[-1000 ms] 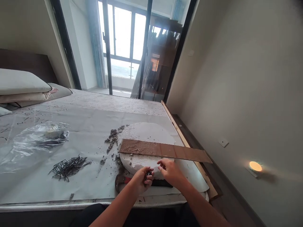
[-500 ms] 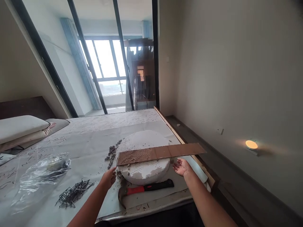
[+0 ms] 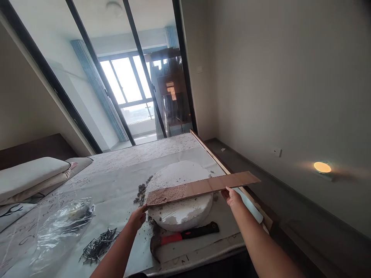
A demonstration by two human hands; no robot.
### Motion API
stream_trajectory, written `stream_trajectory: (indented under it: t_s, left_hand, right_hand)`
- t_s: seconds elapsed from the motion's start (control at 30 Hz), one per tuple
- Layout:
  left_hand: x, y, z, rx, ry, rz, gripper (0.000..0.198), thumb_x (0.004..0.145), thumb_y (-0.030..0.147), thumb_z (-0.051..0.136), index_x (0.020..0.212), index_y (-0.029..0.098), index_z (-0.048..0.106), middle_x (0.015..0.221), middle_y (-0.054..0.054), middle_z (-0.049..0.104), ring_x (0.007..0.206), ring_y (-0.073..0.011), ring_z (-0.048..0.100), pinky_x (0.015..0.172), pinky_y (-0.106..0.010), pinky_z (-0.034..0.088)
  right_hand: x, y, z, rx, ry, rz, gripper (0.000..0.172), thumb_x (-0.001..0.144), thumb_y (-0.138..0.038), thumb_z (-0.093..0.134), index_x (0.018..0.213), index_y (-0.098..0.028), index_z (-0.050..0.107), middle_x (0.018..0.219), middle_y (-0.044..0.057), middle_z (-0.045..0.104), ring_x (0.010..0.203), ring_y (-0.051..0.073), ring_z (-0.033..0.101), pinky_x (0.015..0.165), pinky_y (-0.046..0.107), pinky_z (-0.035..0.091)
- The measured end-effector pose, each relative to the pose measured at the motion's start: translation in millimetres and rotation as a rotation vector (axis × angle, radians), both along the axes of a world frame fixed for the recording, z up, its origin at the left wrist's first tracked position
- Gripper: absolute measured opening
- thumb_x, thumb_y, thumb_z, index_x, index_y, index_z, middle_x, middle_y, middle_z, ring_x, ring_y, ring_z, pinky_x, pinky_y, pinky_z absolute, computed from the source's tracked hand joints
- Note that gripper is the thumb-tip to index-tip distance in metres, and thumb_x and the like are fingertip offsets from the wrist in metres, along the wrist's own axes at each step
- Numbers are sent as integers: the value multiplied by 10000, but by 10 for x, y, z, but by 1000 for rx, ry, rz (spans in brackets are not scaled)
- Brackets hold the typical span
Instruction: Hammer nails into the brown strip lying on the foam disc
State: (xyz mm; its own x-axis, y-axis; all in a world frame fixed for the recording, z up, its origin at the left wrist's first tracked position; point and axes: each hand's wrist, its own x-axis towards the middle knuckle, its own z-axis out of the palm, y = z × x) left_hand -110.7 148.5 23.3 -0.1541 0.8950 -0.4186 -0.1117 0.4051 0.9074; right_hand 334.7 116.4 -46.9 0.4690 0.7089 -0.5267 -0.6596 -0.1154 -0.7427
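Note:
A long brown wooden board (image 3: 208,186), dotted with small holes over its left half, lies across a round white block (image 3: 179,216). My left hand (image 3: 138,217) is closed at the board's left end, thumb on the corner. Under the board's right part is my right hand (image 3: 231,196), its thumb at the near edge and its fingers partly hidden below. In front of the block rests a claw hammer (image 3: 185,234) with a red and black handle. A heap of nails (image 3: 100,244) sits left of my left forearm.
Grey crumbs (image 3: 141,192) are scattered along the block's left side. A clear plastic bag (image 3: 63,227) lies on the sheet-covered bed (image 3: 116,173). Folded bedding (image 3: 34,172) is at the left. Along the right runs a wooden bed rail (image 3: 211,154), with a wall (image 3: 290,96) beyond it.
My right hand has come up from below the board to its near edge and taken hold. The left hand stays at the left end. The whole view has shifted and tilted slightly.

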Motion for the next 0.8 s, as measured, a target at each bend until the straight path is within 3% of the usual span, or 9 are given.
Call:
stream_trajectory:
  t_s: [0.17, 0.4, 0.63, 0.8]
  left_hand:
    - [8, 52, 175, 75, -88, -26, 161, 791, 221, 548, 661, 167, 470, 381, 109, 198, 271, -14, 156, 294, -168, 116]
    - [-193, 47, 347, 114, -232, 58, 153, 824, 155, 472, 676, 165, 432, 387, 115, 239, 255, -12, 185, 273, -138, 108]
    - [-436, 10, 213, 67, -335, 161, 140, 835, 116, 427, 707, 171, 421, 433, 97, 371, 241, -7, 207, 249, -131, 110]
    - [-617, -1, 56, 43, -379, 136, 143, 843, 149, 441, 704, 174, 417, 381, 118, 252, 227, -12, 187, 249, -126, 100]
  right_hand:
    - [-61, 45, 79, 85, 114, -132, 132, 856, -227, 530, 919, -120, 573, 814, 3, 608, 642, 95, 582, 565, 243, 513]
    - [-235, 53, 265, 204, 169, -94, 81, 843, -182, 544, 864, -113, 581, 757, -10, 615, 646, 100, 602, 583, 253, 528]
    - [-442, 57, 276, 154, 211, -33, 94, 852, -195, 536, 850, -112, 579, 736, -16, 607, 616, 91, 590, 564, 243, 522]
    - [-533, 94, 230, 117, 206, 23, 82, 849, -183, 536, 872, -113, 574, 758, -12, 607, 629, 94, 593, 566, 244, 524]
